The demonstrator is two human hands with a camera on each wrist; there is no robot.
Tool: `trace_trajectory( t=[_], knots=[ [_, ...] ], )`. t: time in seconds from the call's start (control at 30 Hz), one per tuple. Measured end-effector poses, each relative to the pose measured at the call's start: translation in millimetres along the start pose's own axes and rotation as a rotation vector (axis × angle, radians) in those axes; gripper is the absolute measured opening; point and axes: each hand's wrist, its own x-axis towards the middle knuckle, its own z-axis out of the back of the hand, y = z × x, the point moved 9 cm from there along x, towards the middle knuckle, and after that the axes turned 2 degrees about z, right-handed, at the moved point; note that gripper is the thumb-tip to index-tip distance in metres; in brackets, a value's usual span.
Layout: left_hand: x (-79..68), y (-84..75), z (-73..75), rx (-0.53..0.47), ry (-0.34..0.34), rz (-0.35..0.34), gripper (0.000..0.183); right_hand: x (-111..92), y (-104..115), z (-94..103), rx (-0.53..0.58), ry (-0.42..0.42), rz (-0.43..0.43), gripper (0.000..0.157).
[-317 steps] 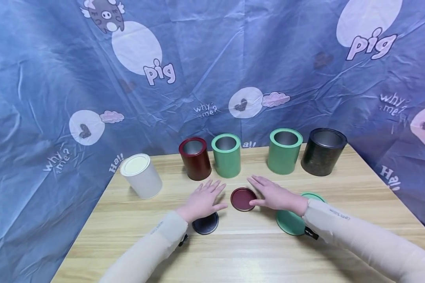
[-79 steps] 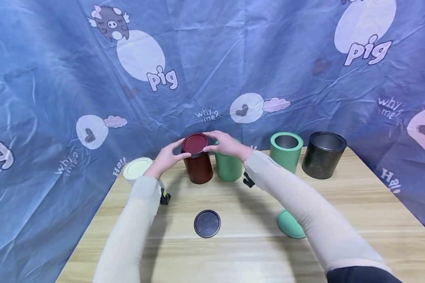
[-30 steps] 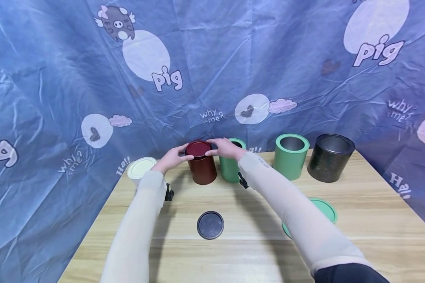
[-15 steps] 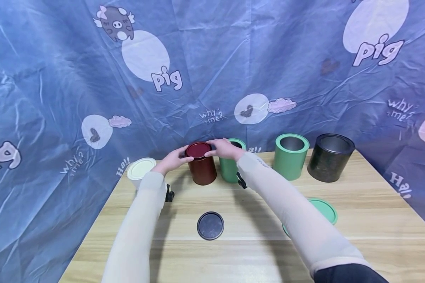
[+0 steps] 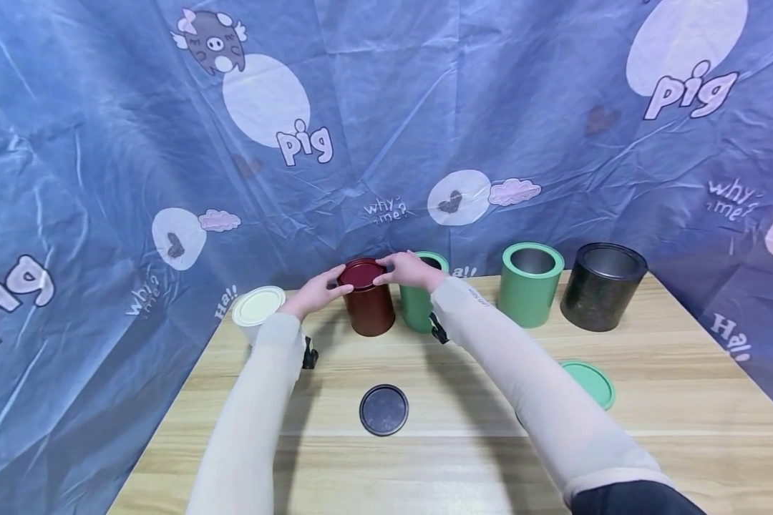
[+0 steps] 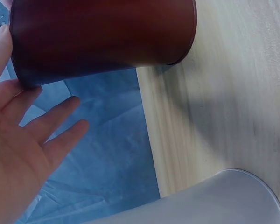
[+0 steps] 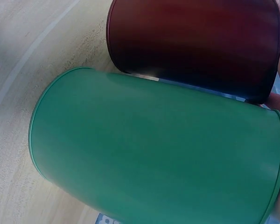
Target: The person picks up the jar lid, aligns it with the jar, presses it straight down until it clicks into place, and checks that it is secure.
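Observation:
A dark red can [image 5: 369, 315] stands upright near the back of the table, its matching dark red lid [image 5: 361, 274] set level within the rim. My left hand [image 5: 315, 292] holds the lid's left edge between thumb and fingers. From the opposite side, my right hand [image 5: 407, 272] holds the right edge with thumb and fingers spread. In the left wrist view, two fingers [image 6: 60, 122] extend past the rim without contact. Right beside the red can is an uncovered green can [image 5: 419, 309], partly behind my right hand. The right wrist view shows only the edge of the right fingers.
A white can [image 5: 258, 309] with its lid on stands left, partly behind my left arm. Another open green can [image 5: 530, 297] and an open black can [image 5: 600, 297] stand right. A black lid [image 5: 383, 410] and green lids [image 5: 589, 384] lie nearer, one mostly under my right sleeve.
Both hands brought the red lid from the table to the red can. Over the last second it has sunk slightly from above the rim into it; the hands have barely moved since.

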Motion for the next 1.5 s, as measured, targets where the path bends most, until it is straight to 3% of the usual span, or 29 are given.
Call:
trace_trajectory(
  t=[0.4, 1.5],
  knots=[
    [1.6, 4.8, -1.5, -0.002, -0.012, -0.009, 0.065, -0.1, -3.3, 0.0, 0.079, 0.004, -0.031, 0.058],
    [1.3, 10.5, 1.4, -0.079, -0.001, 0.086, 0.067, 1.0, -7.3, -2.8, 0.140, 0.011, -0.082, 0.062]
  ],
)
